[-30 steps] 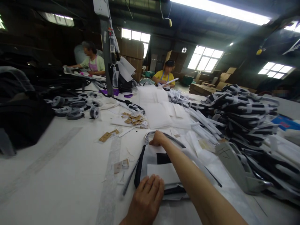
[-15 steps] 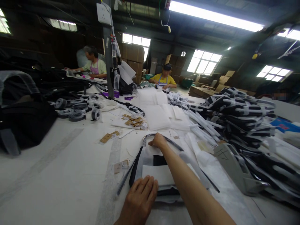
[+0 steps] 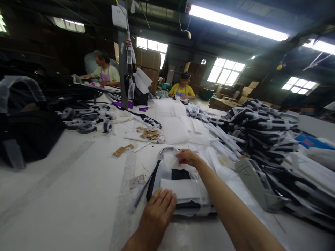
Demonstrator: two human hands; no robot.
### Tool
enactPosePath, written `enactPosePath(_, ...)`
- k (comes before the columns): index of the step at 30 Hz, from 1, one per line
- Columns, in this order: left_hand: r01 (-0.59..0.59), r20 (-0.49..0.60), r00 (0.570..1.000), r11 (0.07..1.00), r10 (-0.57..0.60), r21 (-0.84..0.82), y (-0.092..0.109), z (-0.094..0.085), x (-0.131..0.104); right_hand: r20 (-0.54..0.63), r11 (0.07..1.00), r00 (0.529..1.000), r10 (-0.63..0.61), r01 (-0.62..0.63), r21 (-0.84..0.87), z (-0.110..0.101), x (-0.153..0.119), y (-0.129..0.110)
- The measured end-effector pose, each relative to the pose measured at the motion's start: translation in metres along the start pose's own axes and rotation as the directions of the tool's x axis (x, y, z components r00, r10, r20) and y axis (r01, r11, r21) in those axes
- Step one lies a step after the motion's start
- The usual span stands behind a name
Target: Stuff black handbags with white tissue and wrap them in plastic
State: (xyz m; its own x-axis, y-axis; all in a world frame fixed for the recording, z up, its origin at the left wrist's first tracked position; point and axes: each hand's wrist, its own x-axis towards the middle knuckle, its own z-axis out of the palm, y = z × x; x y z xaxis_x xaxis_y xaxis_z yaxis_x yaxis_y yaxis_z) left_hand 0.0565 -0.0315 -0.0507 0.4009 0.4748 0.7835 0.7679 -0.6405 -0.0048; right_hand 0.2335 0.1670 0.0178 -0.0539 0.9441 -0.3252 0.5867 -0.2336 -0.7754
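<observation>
A black bag (image 3: 151, 184) lies on the table before me, partly covered by clear plastic film (image 3: 201, 188) and a white foam sheet (image 3: 180, 188). My left hand (image 3: 159, 212) rests on the lower left of the bag and the foam, fingers stretched out flat. Near the top, beside the wrapped handle (image 3: 165, 150), my right hand (image 3: 187, 157) has its fingers closed on the edge of the plastic film. Its fingertips are partly hidden. A thin dark strap (image 3: 141, 193) sticks out at the bag's left side.
Brown tags (image 3: 120, 151) and white foam sheets (image 3: 174, 130) lie beyond the bag. A grey tape dispenser (image 3: 258, 184) stands to the right, before piled black bags (image 3: 261, 122). Rolled straps (image 3: 87, 127) and another black bag (image 3: 31, 136) are at left. Two people work farther back.
My right hand has moved from the handle slightly to the right, and the plastic film now spreads over the bag's right side. My left hand stays on the bag.
</observation>
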Motion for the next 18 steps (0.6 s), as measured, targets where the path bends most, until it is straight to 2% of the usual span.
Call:
enactPosePath(3, -0.025, 0.019, 0.999, 1.000, 0.025, -0.005, -0.004, -0.001, 0.004, 0.048, 0.980, 0.991, -0.123, 0.113, 0.164, -0.012, -0.022, 0.003)
enactPosePath(6, -0.027, 0.030, 0.999, 0.999, 0.028, -0.023, -0.006, -0.003, 0.006, 0.061, 0.941, 0.969, -0.238, 0.214, 0.262, -0.014, -0.046, 0.005)
enactPosePath(8, -0.033, 0.049, 0.998, 0.999, 0.034, -0.034, -0.007, -0.004, 0.006, 0.062, 0.928, 0.953, -0.297, 0.273, 0.254, -0.011, -0.066, 0.010)
enactPosePath(10, -0.036, 0.070, 0.997, 0.999, 0.039, -0.038, -0.007, -0.005, 0.005, 0.054, 0.908, 0.910, -0.412, 0.404, 0.112, -0.005, -0.088, 0.018)
enactPosePath(12, -0.032, 0.093, 0.995, 0.999, 0.036, -0.042, -0.006, -0.005, 0.005, 0.063, 0.797, 0.809, -0.585, 0.587, -0.138, 0.006, -0.112, 0.030)
enactPosePath(14, -0.006, 0.106, 0.994, 0.999, 0.011, -0.045, -0.005, -0.005, 0.004, 0.078, 0.604, 0.666, -0.742, 0.714, -0.355, 0.020, -0.136, 0.044)
enactPosePath(16, 0.038, 0.098, 0.995, 0.998, -0.032, -0.051, -0.005, -0.005, 0.004, 0.044, 0.463, 0.552, -0.832, 0.737, -0.492, 0.036, -0.157, 0.055)
enactPosePath(18, 0.064, 0.096, 0.994, 0.996, -0.057, -0.068, -0.005, -0.005, 0.004, -0.019, 0.411, 0.488, -0.872, 0.713, -0.568, 0.050, -0.172, 0.062)
